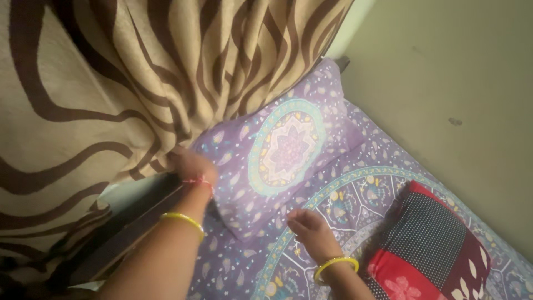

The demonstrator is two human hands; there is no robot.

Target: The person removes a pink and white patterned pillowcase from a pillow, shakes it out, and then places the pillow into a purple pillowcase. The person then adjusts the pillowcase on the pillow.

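Note:
A purple pillow (283,150) with a round floral pattern lies at the head of the bed. My left hand (191,165) is blurred and reaches to the pillow's left edge, close to the striped curtain (111,78); whether it grips anything cannot be seen. A red thread and a yellow bangle circle that wrist. My right hand (308,225), also with a yellow bangle, rests with fingers loosely curled on the purple patterned bedsheet (355,194) just below the pillow's lower corner, holding nothing.
A red, black and maroon patchwork cushion (430,250) lies on the bed at the lower right. A plain greenish wall (444,83) runs along the bed's right side. The beige curtain with brown stripes hangs over the left. A dark bed edge (127,233) shows below it.

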